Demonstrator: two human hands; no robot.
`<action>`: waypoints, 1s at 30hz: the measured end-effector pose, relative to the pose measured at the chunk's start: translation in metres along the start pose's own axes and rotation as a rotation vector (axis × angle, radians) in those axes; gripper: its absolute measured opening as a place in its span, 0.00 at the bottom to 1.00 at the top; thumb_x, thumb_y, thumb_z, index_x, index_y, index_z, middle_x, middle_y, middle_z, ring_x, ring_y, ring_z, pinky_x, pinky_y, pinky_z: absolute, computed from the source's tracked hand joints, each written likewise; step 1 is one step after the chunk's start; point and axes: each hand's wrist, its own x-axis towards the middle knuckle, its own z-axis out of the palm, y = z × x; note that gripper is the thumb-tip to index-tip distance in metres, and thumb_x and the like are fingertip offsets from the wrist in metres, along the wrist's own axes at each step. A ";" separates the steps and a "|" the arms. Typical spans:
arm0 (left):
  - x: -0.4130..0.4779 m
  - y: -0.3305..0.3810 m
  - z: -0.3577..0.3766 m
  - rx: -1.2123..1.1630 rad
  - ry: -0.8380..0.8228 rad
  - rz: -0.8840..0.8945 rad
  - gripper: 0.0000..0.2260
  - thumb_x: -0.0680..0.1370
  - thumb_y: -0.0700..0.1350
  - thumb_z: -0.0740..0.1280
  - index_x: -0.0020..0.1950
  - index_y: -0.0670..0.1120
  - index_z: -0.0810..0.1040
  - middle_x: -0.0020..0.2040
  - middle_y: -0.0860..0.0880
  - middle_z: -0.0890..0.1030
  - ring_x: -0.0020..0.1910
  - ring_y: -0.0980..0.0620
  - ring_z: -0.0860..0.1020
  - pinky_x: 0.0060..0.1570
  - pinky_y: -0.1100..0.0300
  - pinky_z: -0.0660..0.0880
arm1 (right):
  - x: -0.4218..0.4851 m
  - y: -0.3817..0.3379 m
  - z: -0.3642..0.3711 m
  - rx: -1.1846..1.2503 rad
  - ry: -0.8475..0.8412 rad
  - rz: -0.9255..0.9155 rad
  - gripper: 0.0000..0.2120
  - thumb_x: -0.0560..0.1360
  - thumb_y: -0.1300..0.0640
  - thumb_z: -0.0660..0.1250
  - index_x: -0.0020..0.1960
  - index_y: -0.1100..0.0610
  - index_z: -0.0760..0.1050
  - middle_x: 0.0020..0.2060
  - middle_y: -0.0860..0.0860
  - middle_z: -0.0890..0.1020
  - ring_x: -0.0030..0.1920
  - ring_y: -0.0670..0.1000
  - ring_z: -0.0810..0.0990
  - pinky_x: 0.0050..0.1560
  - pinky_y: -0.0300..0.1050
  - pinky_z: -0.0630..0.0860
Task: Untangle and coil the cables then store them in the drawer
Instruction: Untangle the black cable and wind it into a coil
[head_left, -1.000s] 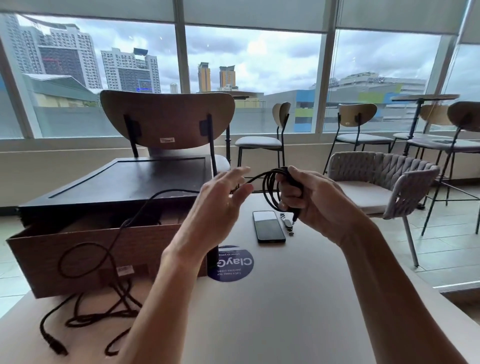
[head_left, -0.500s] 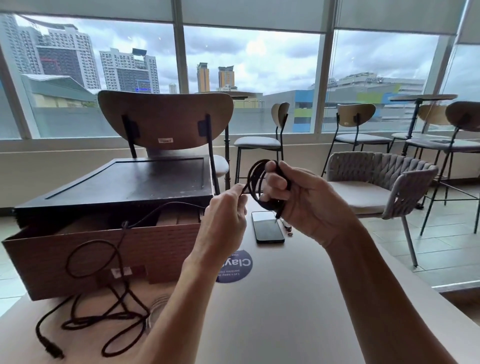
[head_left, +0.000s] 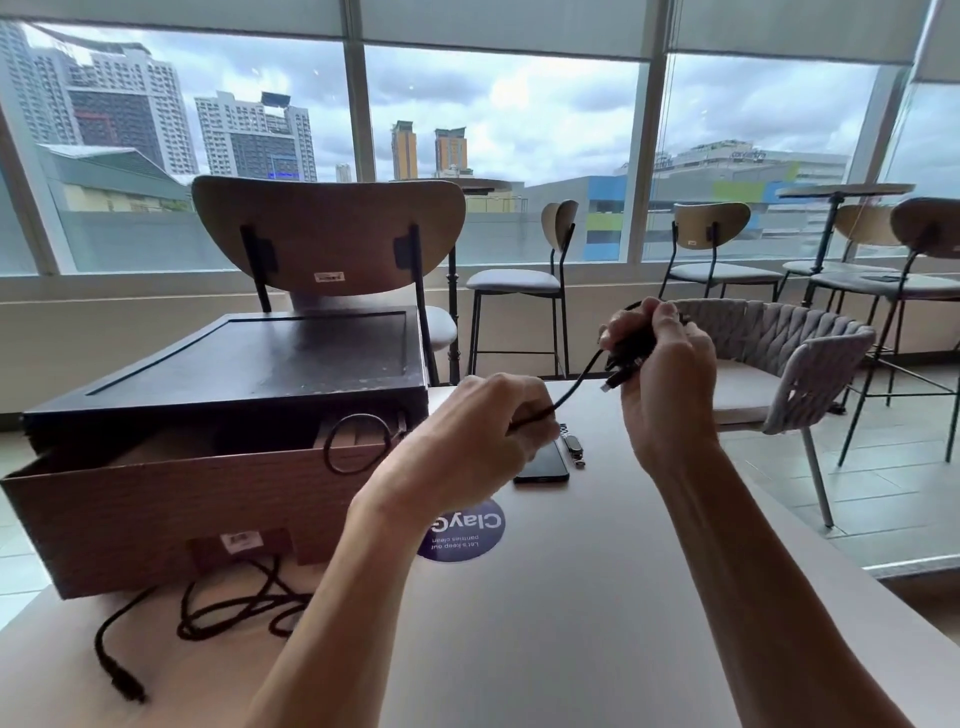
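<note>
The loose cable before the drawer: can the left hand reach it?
Likely yes, once freed: the loose cable lies uncovered by the left forearm, but the left hand pinches the strand being coiled.

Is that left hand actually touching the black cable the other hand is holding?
Touching. The head view shows the left hand pinching the black cable, which runs from it up to the bundle gripped in the right hand.
</note>
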 end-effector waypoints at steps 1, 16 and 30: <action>0.000 0.003 -0.003 -0.011 0.010 0.017 0.07 0.80 0.47 0.68 0.43 0.48 0.79 0.35 0.51 0.82 0.37 0.52 0.80 0.39 0.58 0.75 | -0.003 0.002 0.001 -0.164 -0.026 -0.104 0.15 0.86 0.60 0.49 0.45 0.56 0.71 0.29 0.51 0.79 0.29 0.47 0.75 0.36 0.40 0.72; -0.005 -0.025 -0.041 -0.181 0.582 0.045 0.09 0.78 0.49 0.71 0.38 0.51 0.77 0.29 0.61 0.77 0.29 0.61 0.73 0.33 0.71 0.68 | -0.023 0.003 0.006 -0.253 -0.806 0.273 0.16 0.85 0.59 0.51 0.48 0.66 0.73 0.24 0.50 0.66 0.26 0.48 0.62 0.31 0.41 0.63; 0.005 -0.020 -0.017 -0.264 0.535 0.073 0.07 0.80 0.47 0.69 0.43 0.46 0.79 0.33 0.51 0.78 0.32 0.56 0.72 0.35 0.62 0.70 | -0.012 -0.013 -0.002 0.447 -0.967 0.447 0.14 0.83 0.56 0.51 0.54 0.63 0.71 0.29 0.45 0.70 0.25 0.42 0.59 0.27 0.34 0.63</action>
